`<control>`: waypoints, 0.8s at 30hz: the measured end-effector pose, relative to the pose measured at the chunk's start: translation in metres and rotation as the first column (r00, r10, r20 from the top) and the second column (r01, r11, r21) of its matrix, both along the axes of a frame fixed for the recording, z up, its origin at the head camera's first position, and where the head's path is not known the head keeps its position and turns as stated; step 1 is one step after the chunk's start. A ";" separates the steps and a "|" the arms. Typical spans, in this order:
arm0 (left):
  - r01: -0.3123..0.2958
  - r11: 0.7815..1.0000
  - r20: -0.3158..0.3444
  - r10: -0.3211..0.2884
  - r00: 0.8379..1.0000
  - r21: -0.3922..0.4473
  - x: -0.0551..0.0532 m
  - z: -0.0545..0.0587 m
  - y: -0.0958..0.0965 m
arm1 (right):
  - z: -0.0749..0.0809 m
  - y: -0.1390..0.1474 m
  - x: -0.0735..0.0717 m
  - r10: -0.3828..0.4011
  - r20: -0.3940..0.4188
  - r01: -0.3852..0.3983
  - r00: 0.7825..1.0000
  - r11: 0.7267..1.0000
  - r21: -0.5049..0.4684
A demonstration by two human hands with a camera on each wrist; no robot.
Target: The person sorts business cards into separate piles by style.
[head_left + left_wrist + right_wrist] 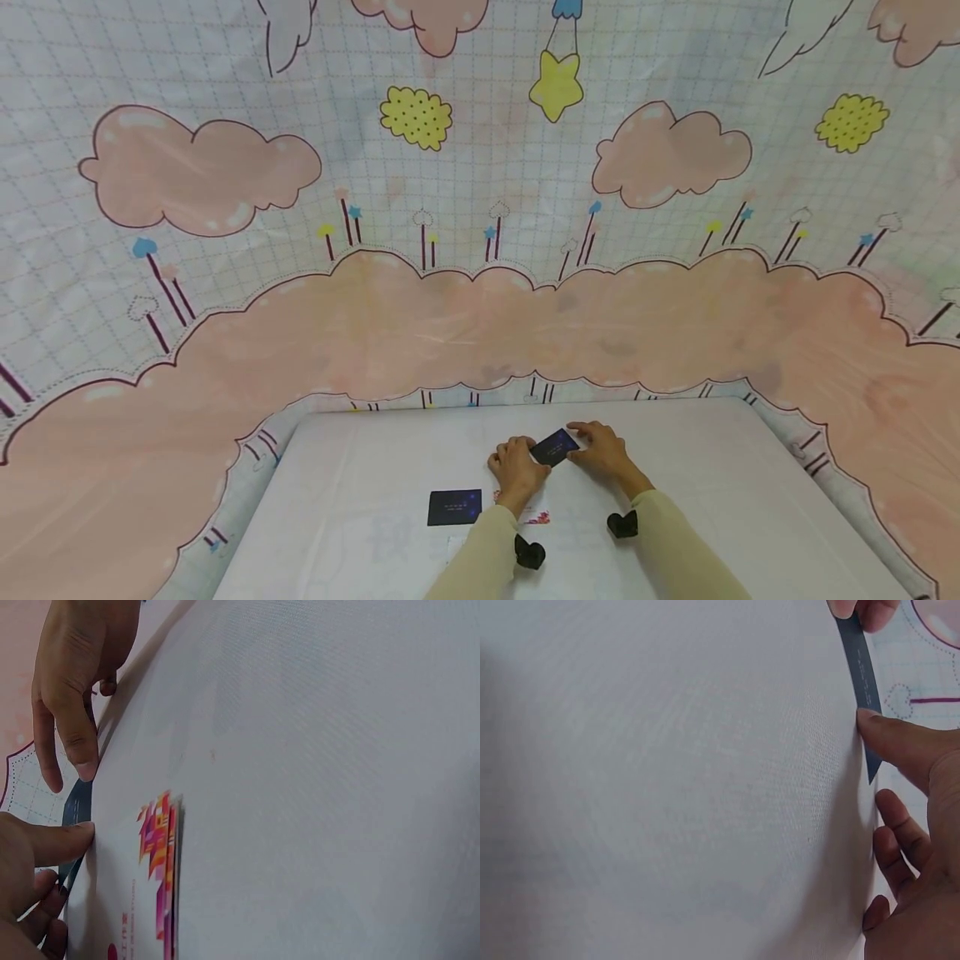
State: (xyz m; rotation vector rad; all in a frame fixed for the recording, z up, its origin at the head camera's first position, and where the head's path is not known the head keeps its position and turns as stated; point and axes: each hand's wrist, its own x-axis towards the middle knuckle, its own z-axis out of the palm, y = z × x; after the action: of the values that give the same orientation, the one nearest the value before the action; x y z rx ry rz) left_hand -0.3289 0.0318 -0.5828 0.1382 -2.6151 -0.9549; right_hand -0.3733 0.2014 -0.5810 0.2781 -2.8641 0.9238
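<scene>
A dark blue card (555,448) with small pale print lies slantwise between the two hands, low over the white table. My left hand (519,468) holds its left end, thumb at the near edge and fingers curled at the far side. At the other end, my right hand (606,452) has its thumb on the near corner and its index finger at the far corner. Seen edge-on in the left wrist view, the card (77,802) runs between both hands. In the right wrist view, the right thumb (900,739) touches the card's edge.
A second dark card (454,507) lies flat to the left. White cards with a red and orange pattern (159,840) are stacked nearer, partly hidden by the left forearm in the head view. A patterned cloth (525,325) hangs behind the table (360,467).
</scene>
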 end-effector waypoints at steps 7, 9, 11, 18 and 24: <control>0.045 0.999 0.046 -0.044 0.998 -0.008 0.002 0.006 -0.001 | -0.001 0.001 -0.002 0.040 -0.009 -0.040 0.999 0.999 0.019; 0.058 0.998 0.055 -0.056 0.997 -0.022 0.000 0.005 -0.001 | -0.001 0.000 -0.002 0.067 -0.015 -0.066 0.998 0.998 0.020; 0.070 0.997 0.061 -0.068 0.996 -0.030 -0.001 0.004 -0.002 | 0.000 0.000 -0.002 0.091 -0.016 -0.091 0.996 0.996 0.023; 0.105 0.994 0.035 -0.105 0.994 0.004 -0.001 0.002 -0.004 | 0.001 -0.001 -0.002 0.105 -0.002 -0.105 0.995 0.994 0.017; 0.136 0.991 0.047 -0.135 0.990 -0.017 -0.001 0.005 -0.006 | 0.002 0.000 -0.004 0.095 0.028 -0.095 0.995 0.995 -0.011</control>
State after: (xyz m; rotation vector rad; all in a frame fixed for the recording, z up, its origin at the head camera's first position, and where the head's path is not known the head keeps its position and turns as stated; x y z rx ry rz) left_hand -0.3300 0.0263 -0.5782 -0.0237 -2.7042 -0.9804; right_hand -0.3769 0.2012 -0.5790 0.4067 -2.8940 0.9648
